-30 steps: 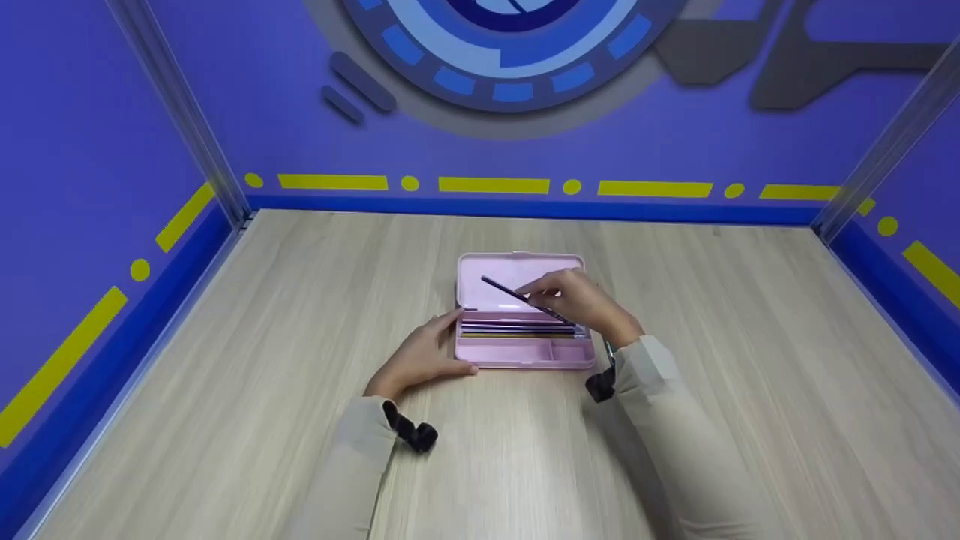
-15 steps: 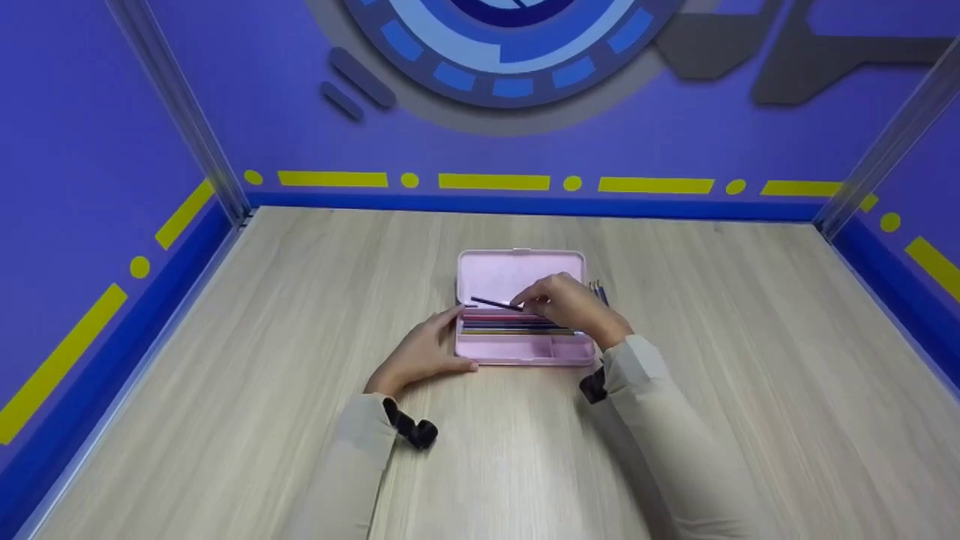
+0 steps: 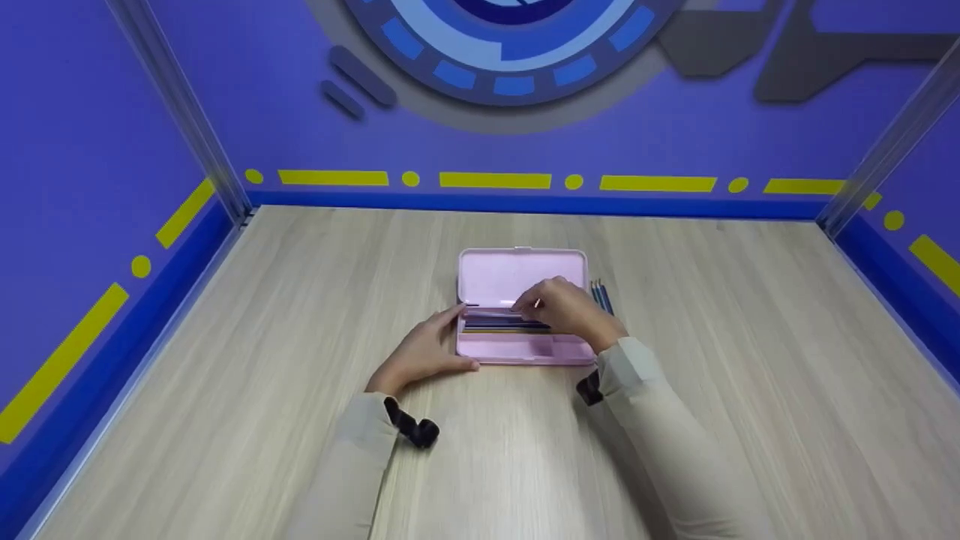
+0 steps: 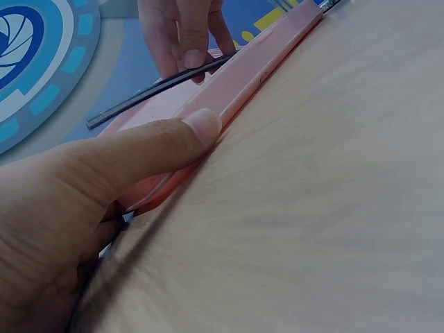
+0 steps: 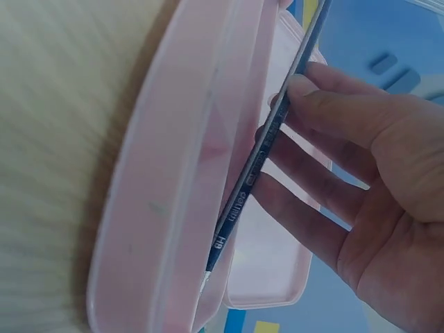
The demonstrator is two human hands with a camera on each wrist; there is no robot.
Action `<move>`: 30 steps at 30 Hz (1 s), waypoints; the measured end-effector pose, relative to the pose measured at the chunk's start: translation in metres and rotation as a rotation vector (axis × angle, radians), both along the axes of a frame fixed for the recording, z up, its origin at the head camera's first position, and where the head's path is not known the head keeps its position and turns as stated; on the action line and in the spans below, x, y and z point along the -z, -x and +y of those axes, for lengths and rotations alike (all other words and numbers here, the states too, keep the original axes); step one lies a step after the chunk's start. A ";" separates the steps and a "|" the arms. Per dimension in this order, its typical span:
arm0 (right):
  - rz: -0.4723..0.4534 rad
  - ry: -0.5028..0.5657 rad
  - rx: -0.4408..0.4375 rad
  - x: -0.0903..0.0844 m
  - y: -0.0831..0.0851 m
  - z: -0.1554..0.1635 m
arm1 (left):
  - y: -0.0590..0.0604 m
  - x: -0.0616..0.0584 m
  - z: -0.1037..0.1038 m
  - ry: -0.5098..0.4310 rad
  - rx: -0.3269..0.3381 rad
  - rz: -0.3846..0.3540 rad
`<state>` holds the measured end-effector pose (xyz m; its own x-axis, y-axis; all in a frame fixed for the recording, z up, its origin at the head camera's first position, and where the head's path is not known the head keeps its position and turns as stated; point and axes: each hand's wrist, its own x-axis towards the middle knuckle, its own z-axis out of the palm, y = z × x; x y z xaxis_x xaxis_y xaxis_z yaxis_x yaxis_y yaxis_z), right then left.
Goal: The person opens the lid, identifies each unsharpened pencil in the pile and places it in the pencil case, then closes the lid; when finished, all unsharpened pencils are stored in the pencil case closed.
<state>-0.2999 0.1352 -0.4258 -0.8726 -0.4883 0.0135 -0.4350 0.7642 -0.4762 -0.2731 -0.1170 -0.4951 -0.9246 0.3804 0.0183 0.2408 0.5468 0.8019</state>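
My right hand [image 3: 574,309] pinches a pencil [image 5: 260,156] mid-shaft: light, stiff, slick. Left hand [image 3: 420,352] lies flat, bracing the case [image 3: 517,352] beside it.

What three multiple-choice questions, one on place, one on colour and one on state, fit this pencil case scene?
1. Where do the loose pencils lie?
A. right of the case
B. on the lid
C. by the left sleeve

2. What colour is the pencil case?
A. pink
B. green
C. black

3. What is the right hand doing?
A. resting flat on the table
B. holding a dark pencil
C. shutting the lid

Answers: 1 A, they lie on the table at its right edge; 2 A, tray and lid are pink; 3 B, the fingers hold it over the open case, while the left hand rests against the case's left end.
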 end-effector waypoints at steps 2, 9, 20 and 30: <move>-0.001 -0.002 0.001 -0.001 0.000 0.001 | 0.000 -0.001 0.001 0.002 0.001 0.003; 0.018 0.020 0.000 -0.004 0.001 0.006 | 0.001 -0.002 0.001 -0.004 -0.004 0.009; 0.009 0.051 -0.002 -0.007 -0.002 0.021 | -0.003 0.003 0.000 0.005 0.009 0.003; 0.042 0.114 0.124 -0.019 0.008 0.045 | 0.003 0.001 0.000 0.022 0.023 0.031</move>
<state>-0.3082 0.1800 -0.4069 -0.9236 -0.3697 0.1008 -0.3620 0.7554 -0.5463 -0.2760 -0.1175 -0.4966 -0.9148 0.4020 0.0382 0.2779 0.5580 0.7819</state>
